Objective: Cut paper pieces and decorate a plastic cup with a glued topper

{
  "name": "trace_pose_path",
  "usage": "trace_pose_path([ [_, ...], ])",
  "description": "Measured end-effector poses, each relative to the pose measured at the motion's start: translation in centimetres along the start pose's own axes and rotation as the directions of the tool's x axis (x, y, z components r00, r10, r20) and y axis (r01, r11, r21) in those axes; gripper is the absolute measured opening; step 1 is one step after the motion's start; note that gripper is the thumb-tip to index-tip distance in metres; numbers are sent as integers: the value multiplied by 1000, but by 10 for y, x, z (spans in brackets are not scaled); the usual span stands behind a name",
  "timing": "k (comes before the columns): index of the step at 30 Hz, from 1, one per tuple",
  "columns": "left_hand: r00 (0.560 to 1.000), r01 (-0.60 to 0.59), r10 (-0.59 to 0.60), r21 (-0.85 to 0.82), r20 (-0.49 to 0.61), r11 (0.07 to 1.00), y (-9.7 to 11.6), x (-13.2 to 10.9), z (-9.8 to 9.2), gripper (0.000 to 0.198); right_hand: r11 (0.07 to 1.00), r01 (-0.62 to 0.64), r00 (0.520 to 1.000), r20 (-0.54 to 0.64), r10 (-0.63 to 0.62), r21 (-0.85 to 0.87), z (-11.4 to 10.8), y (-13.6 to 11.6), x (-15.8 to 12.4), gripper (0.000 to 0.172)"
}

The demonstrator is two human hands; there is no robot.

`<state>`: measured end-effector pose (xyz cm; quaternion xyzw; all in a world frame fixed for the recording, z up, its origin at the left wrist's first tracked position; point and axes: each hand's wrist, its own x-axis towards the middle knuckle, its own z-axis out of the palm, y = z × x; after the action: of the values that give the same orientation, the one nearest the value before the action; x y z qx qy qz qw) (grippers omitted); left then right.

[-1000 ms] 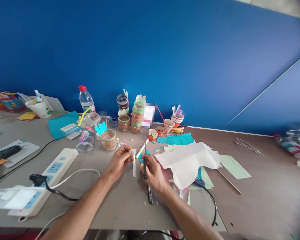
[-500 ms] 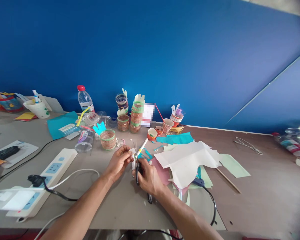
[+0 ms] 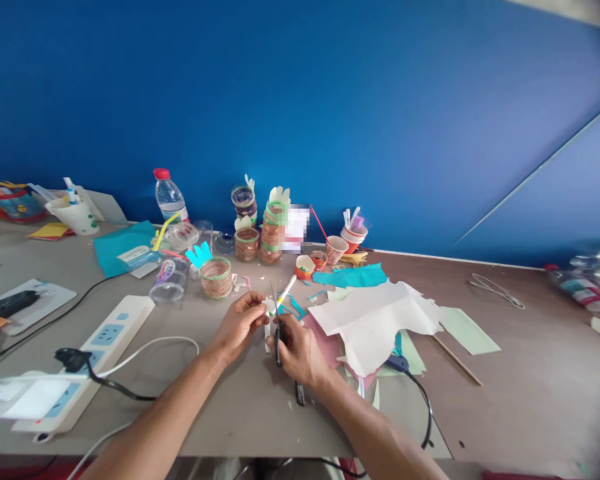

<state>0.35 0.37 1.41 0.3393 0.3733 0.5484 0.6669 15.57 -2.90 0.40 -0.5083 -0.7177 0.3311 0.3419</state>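
Observation:
My left hand (image 3: 236, 328) pinches a small piece of white paper (image 3: 269, 307) between thumb and fingers. My right hand (image 3: 303, 352) is closed round the black handles of a pair of scissors (image 3: 279, 345), whose blades point away from me beside the paper. Whether the blades touch it is hard to tell. Just beyond lies a white marker (image 3: 287, 291) with a yellow band, among blue paper scraps (image 3: 297, 307). Under the right wrist rests a black tool (image 3: 299, 393), perhaps a cutter. A twine-wrapped cup (image 3: 217, 279) with a blue paper piece stands left of the hands.
Torn white paper (image 3: 375, 327) covers coloured sheets on the right, near a wooden stick (image 3: 457, 360). A power strip (image 3: 93, 363) with cables and a glue gun (image 3: 5, 313) occupy the left. Wrapped jars (image 3: 272, 233), paper cups (image 3: 337, 250) and a bottle (image 3: 170, 197) stand along the blue wall.
The scissors have shifted slightly right, and their blades look closer together. My left hand keeps its pinch on the paper in almost the same place.

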Motion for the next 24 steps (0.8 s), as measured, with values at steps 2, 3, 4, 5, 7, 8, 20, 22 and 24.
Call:
trace_pose_path([
  [2,1000,-1,1,1,-2,1000,0,0,1,22,1000,-3,1000,10,3,6,0,-1,0,21],
  [3,1000,-1,1,1,-4,1000,1,0,1,22,1000,-9,1000,13,9,14,0,-1,0,21],
  [4,1000,0,0,2,-7,1000,1,0,1,22,1000,-16,1000,17,15,23,0,-1,0,21],
  [5,1000,1,-1,1,-9,1000,1,0,1,22,999,-22,1000,20,22,30,0,-1,0,20],
  [7,1000,3,-3,0,-9,1000,2,0,1,22,999,-31,999,26,30,40,0,-2,0,20],
  [8,1000,3,-3,0,-5,1000,2,0,1,21,999,-33,999,30,32,44,-1,-2,0,20],
  [20,1000,-21,21,53,0,998,2,1,-3,20,998,-31,998,64,27,49,-5,-5,-2,21],
  [22,1000,-21,21,54,-4,998,2,2,-3,21,998,-30,997,66,27,59,-4,-4,-2,21],
  [24,1000,-23,23,51,-7,998,1,3,-4,22,994,-46,997,70,40,97,-4,-3,-1,21],
])
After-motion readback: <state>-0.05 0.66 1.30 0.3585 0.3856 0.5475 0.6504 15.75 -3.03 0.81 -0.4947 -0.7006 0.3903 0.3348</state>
